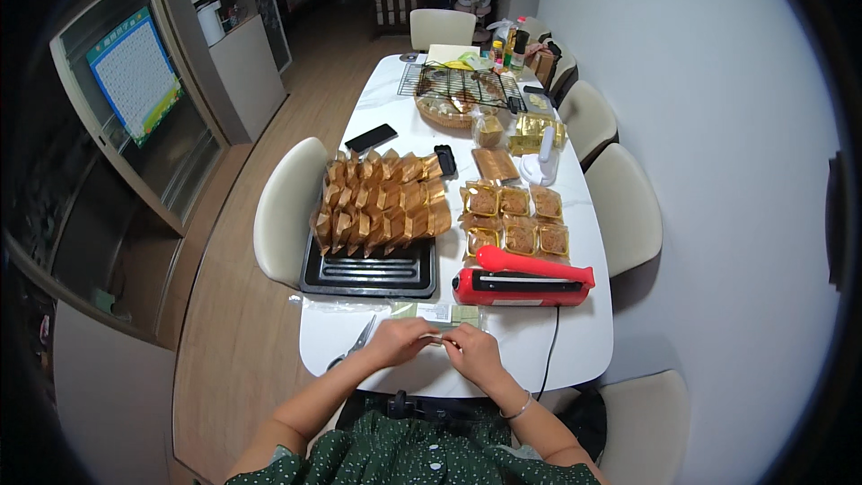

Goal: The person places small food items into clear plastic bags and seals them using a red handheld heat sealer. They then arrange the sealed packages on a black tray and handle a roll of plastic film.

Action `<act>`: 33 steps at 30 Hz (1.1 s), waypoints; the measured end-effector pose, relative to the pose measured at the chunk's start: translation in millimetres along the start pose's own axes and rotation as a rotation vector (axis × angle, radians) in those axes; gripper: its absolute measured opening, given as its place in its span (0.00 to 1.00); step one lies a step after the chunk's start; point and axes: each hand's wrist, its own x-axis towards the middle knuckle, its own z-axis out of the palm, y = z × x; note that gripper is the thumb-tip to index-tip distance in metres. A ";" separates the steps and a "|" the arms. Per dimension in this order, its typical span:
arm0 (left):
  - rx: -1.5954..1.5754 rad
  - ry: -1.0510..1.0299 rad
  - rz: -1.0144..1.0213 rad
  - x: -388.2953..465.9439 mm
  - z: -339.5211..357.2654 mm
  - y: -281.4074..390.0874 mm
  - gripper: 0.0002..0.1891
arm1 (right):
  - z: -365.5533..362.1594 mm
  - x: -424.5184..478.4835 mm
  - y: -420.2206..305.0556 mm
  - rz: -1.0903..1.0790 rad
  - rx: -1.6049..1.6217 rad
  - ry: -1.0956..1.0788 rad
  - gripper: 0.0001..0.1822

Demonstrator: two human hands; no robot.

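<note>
Both hands meet over the near end of a white table. My left hand [402, 340] and my right hand [473, 352] pinch a small thin piece [436, 339] between their fingertips; the fingers hide most of it. Just beyond them lies a transparent plastic packet [465, 315] with greenish contents and a label bearing writing. Scissors [358, 343] rest beside my left forearm. Past the packet on the right stands a red impulse heat sealer [522, 283], its arm raised at a slant. On the left, a black baking tray [377, 269] bears rows of bronze-coloured packets [380, 202].
Several pastries in transparent bags [520, 240] sit behind the sealer, whose cord [551, 350] drops over the near edge. Farther back are a flat bronze stack [495, 165], a white handled press [541, 163], a phone [372, 138] and a wire rack [465, 84] over a basket [448, 118].
</note>
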 end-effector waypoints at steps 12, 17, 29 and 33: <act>0.719 -0.662 0.252 177.4 -92.1 -111.4 0.18 | -72.2 113.5 -45.1 0.006 0.075 0.202 0.03; 0.895 -0.875 0.199 192.3 -89.5 -122.2 0.11 | -97.7 223.6 -28.5 0.146 -0.184 0.117 0.05; 0.861 -0.759 0.270 172.1 -113.3 -114.3 0.07 | -10.8 270.1 -20.1 0.437 -0.262 -0.206 0.12; 0.823 -0.683 0.304 153.2 -114.0 -126.7 0.09 | -14.0 266.9 -27.1 0.388 -0.295 -0.179 0.10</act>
